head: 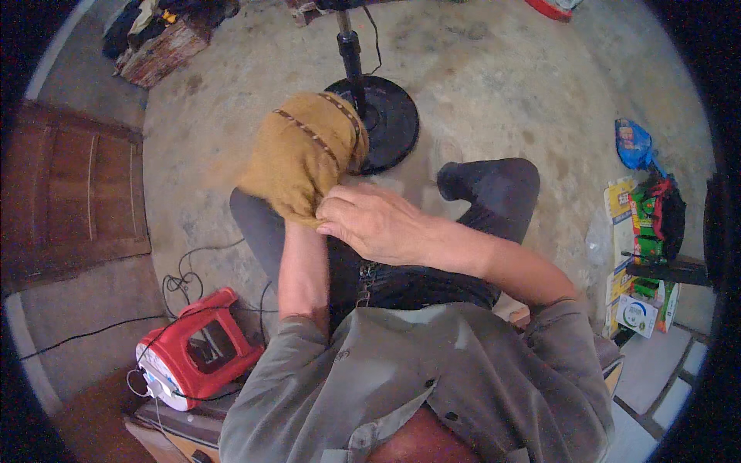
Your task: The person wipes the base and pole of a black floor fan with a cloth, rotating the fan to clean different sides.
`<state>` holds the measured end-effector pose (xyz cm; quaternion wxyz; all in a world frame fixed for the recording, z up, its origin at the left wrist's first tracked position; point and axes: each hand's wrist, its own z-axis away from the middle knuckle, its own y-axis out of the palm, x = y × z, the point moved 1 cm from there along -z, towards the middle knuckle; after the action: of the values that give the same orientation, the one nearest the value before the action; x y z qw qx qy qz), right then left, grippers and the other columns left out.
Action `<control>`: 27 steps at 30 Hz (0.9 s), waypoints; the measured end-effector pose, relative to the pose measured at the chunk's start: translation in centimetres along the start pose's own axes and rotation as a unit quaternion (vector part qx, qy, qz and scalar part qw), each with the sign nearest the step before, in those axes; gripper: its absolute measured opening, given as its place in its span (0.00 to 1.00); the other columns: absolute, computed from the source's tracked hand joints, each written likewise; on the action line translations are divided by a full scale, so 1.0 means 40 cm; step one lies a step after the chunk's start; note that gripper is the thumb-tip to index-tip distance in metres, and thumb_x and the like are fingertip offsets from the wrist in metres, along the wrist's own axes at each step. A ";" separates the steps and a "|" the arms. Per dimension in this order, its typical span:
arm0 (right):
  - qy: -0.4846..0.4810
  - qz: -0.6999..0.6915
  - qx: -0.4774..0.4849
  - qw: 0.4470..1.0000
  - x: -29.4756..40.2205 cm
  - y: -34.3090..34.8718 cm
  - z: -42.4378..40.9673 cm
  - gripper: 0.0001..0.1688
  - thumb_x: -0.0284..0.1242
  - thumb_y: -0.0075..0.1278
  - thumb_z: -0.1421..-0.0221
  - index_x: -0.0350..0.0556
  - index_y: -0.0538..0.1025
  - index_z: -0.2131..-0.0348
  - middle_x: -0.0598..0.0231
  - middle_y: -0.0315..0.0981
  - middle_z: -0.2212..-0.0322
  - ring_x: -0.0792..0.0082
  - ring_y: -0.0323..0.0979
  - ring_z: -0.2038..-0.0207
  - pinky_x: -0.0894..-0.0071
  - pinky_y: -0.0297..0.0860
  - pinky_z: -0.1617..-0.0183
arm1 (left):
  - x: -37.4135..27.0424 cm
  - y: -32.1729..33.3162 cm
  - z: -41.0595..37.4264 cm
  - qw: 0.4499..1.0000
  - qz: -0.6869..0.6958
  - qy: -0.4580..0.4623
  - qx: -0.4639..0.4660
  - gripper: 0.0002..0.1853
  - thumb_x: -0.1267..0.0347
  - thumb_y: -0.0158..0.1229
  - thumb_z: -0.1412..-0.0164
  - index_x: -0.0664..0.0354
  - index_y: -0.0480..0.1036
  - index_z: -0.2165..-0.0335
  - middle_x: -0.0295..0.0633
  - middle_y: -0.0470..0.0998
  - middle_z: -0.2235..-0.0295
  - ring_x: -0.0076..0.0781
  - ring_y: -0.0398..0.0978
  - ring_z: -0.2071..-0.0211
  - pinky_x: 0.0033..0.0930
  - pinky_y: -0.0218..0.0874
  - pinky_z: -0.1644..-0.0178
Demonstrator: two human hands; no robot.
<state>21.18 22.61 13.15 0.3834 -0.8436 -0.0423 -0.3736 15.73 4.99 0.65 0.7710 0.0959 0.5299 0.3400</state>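
A mustard-brown knitted fabric piece, with two narrow dark patterned bands, is pulled over my left hand like a bag. Only the bare left forearm shows below its edge; the hand itself is hidden inside, so its fingers cannot be seen. My right hand pinches the gathered edge of the fabric at the left wrist, between thumb and bent fingers. The fabric is held up above my knees and overlaps the view of the round black base of a stand.
Left of me a red and white appliance, with cables plugged in, sits on a wooden surface. Loose black cable lies on the concrete floor. At right are colourful packages and a blue plastic bag. A worn box stands far left.
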 end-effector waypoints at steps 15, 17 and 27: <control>0.314 -0.078 0.044 0.945 -0.573 -0.105 -0.078 0.18 0.34 0.57 0.43 0.38 0.78 0.58 0.51 0.80 0.66 0.57 0.79 0.62 0.61 0.72 0.56 | 0.136 -0.034 -0.473 0.703 -0.639 0.311 0.004 0.21 0.64 0.53 0.34 0.57 0.67 0.44 0.41 0.72 0.51 0.39 0.67 0.47 0.37 0.57 0.41; 0.299 -0.094 0.042 0.949 -0.626 -0.142 -0.123 0.19 0.35 0.57 0.42 0.38 0.78 0.58 0.55 0.80 0.66 0.62 0.79 0.63 0.64 0.73 0.57 | 0.169 -0.068 -0.595 0.612 -0.690 0.385 -0.031 0.21 0.64 0.53 0.34 0.56 0.68 0.45 0.41 0.72 0.52 0.40 0.67 0.48 0.37 0.57 0.41; 0.384 -0.239 -0.168 0.876 -0.707 -0.294 -0.106 0.15 0.31 0.53 0.38 0.40 0.77 0.55 0.68 0.78 0.65 0.78 0.74 0.63 0.75 0.71 0.59 | 0.305 0.233 -0.660 0.555 -0.758 0.334 0.072 0.22 0.61 0.56 0.38 0.56 0.71 0.47 0.42 0.74 0.53 0.43 0.70 0.49 0.39 0.61 0.44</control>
<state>-5.82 34.08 3.44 0.1210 -0.6502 -0.0284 -0.7495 -9.00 14.01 -14.86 0.5019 -0.4065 0.6489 -0.4023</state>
